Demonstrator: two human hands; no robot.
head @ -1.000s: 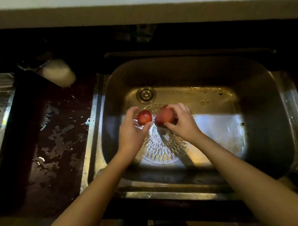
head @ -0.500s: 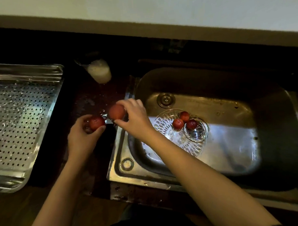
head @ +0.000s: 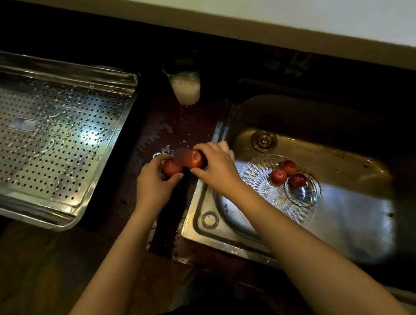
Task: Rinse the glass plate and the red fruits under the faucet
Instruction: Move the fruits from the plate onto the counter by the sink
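Observation:
My left hand (head: 153, 182) grips one red fruit (head: 170, 167) and my right hand (head: 218, 167) grips another red fruit (head: 194, 158). Both fruits touch each other over the wet dark counter, just left of the sink rim. A cut-glass plate (head: 262, 181) lies on the sink floor. Three red fruits (head: 278, 176) rest on it beside a smaller clear glass dish (head: 301, 195). No faucet or running water shows in the head view.
The steel sink (head: 204, 204) fills the right side, its drain (head: 263, 140) at the back. A perforated steel tray (head: 50, 139) sits at the left. A cup of white foamy liquid (head: 185, 87) stands behind my hands. The counter between is wet.
Both hands lifted two fruits off the plate in the sink and carried them left over the counter. In the last half second the two fruits came together and touch.

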